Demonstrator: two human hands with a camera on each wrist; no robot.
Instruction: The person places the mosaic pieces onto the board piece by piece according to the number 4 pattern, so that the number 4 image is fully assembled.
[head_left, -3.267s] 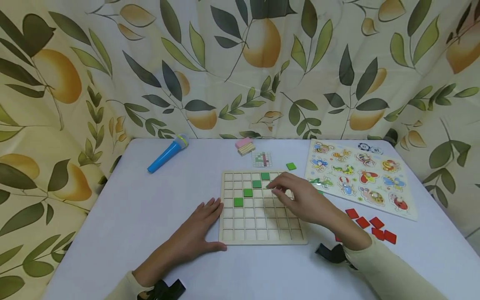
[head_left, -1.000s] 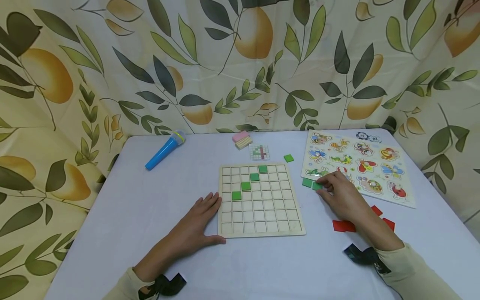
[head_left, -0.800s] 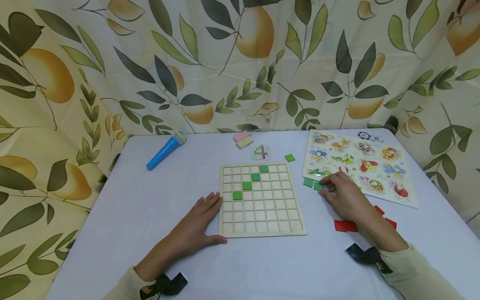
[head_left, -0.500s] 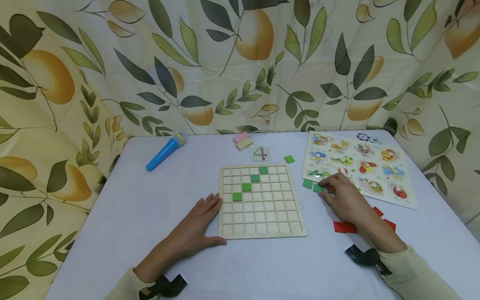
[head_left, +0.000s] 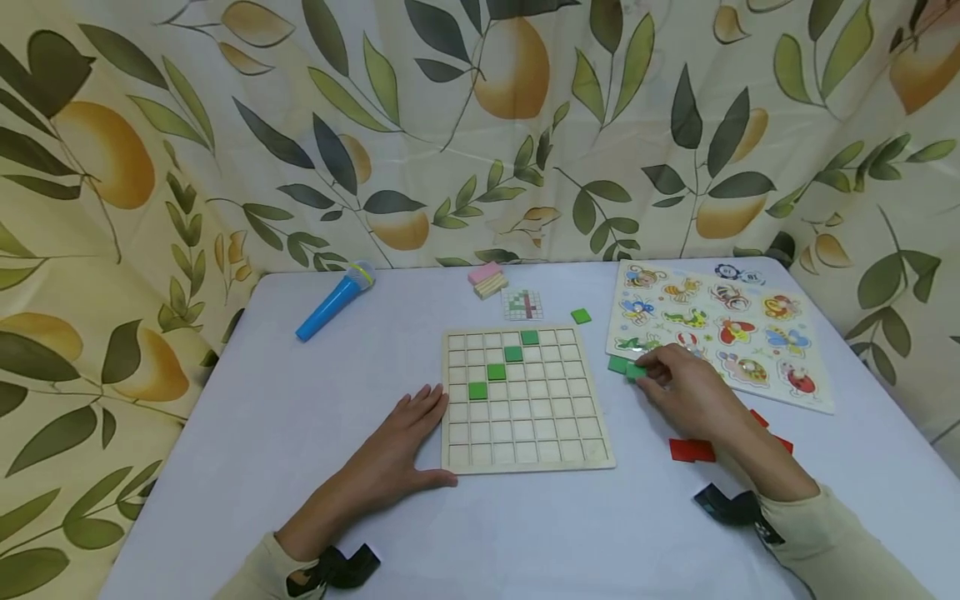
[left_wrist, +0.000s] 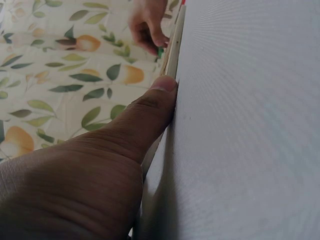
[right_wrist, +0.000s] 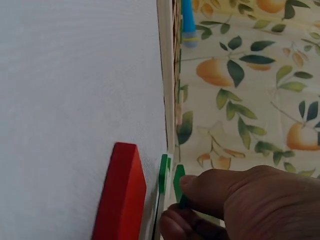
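Note:
My left hand (head_left: pixel 390 454) lies with straight fingers along the left side of a wooden grid board (head_left: pixel 525 452), its thumb touching the lower left corner. Four-sided green tiles form a diagonal on the board, the lowest being one green tile (head_left: pixel 477 391). To the right of the board, my right hand (head_left: pixel 697 400) pinches another green tile (right_wrist: pixel 179 182) between thumb and fingers, as the right wrist view shows. In the head view this held tile overlaps a second loose green tile (head_left: pixel 617 363) beside the insect puzzle board (head_left: pixel 750 350).
Red tiles (head_left: pixel 692 450) lie under and near my right forearm. Behind the grid board are a small pattern card (head_left: pixel 522 305), pink and cream blocks (head_left: pixel 489 281) and a lone green tile (head_left: pixel 581 316). A blue toy microphone (head_left: pixel 333 304) lies at the back left.
My right hand has gone from over the grid board to the loose green tiles at its right, and has now picked one up. My left hand has stayed at the board's edge.

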